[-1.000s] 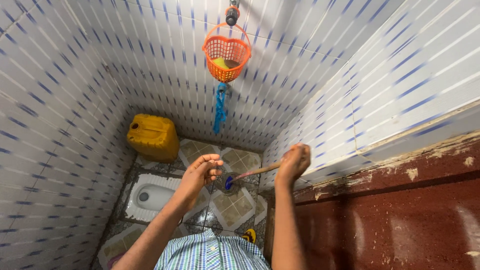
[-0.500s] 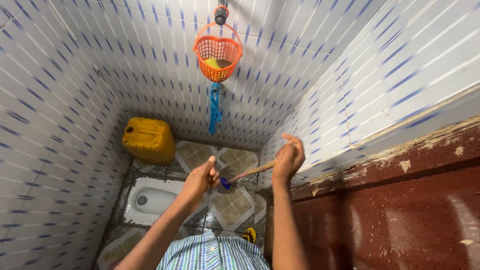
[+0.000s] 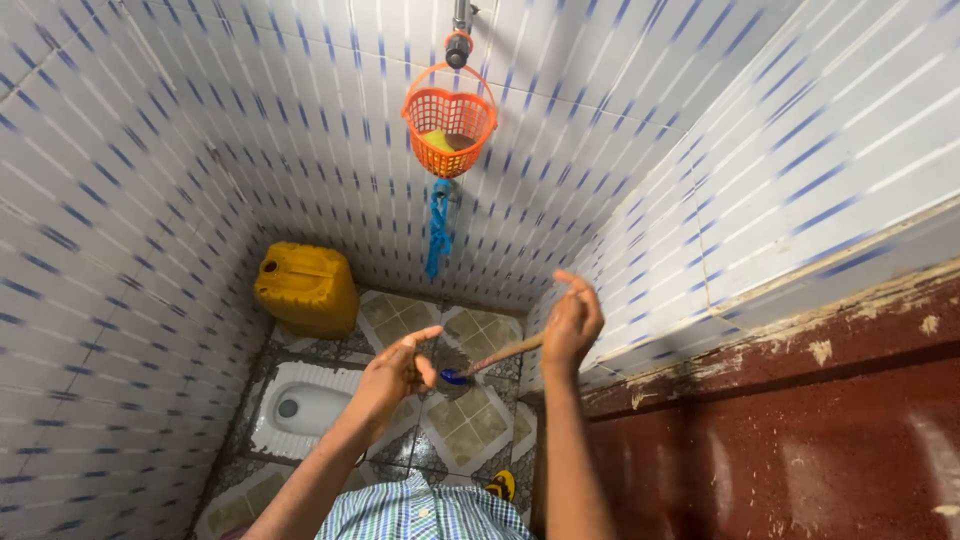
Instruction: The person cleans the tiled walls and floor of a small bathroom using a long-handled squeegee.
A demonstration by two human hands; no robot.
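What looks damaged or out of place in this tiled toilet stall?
The red-brown door at right has chipped, flaking paint along its top edge. The yellow jerrycan sits tilted in the floor corner. Nothing appears spilled.

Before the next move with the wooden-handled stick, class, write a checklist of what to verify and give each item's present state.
1. Right hand grips the wooden-handled stick: ok, though some fingers are lifted.
2. Stick's blue tip is in sight: ok, just beside the left hand.
3. Left hand holds the stick: cannot tell; its fingers are spread near the tip.
4. White squat toilet pan is clear of both hands: ok.
5. Yellow plastic jerrycan stands aside in the corner: ok.
6. Orange plastic basket hangs above both hands: ok.
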